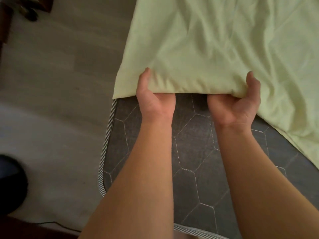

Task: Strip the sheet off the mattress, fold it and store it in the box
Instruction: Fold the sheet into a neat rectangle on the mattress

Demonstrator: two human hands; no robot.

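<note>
A pale green sheet (215, 42) covers the far part of a dark grey quilted mattress (193, 152), whose near part lies bare. My left hand (153, 99) grips the sheet's near edge, palm up, thumb on top and fingers hidden beneath the cloth. My right hand (238, 102) holds the same edge a little to the right, thumb up over the fold, fingers tucked under. The cloth bunches between the two hands. The sheet's right side trails down toward the near right. No box is in view.
Grey wood-look floor (51, 100) lies left of the mattress. A dark round object (12, 183) sits at the lower left, and dark furniture (6, 18) with dark shoes stands at the upper left. A cable (57, 224) runs along the floor near the bottom.
</note>
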